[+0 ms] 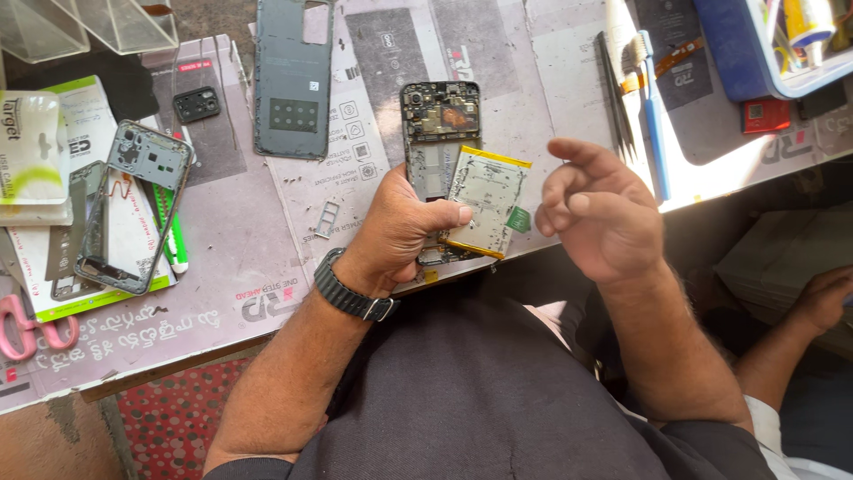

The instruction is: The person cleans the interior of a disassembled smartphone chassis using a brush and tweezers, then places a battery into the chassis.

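My left hand (398, 233), with a dark watch strap on the wrist, grips an opened phone body (439, 124) with its circuit board bare. My thumb presses a flat silver battery (484, 203) with yellow edges, tilted half out of the phone. My right hand (597, 213) hovers just right of the battery, fingers loosely curled and apart, holding nothing.
A grey back cover (292, 84) lies at the back. A phone mid-frame (133, 209) rests on packets at the left, a SIM tray (327, 219) between. Tweezers (615, 98), a blue toothbrush (653, 116) and a blue tray (746, 62) sit right. Another person's hand (822, 298) is lower right.
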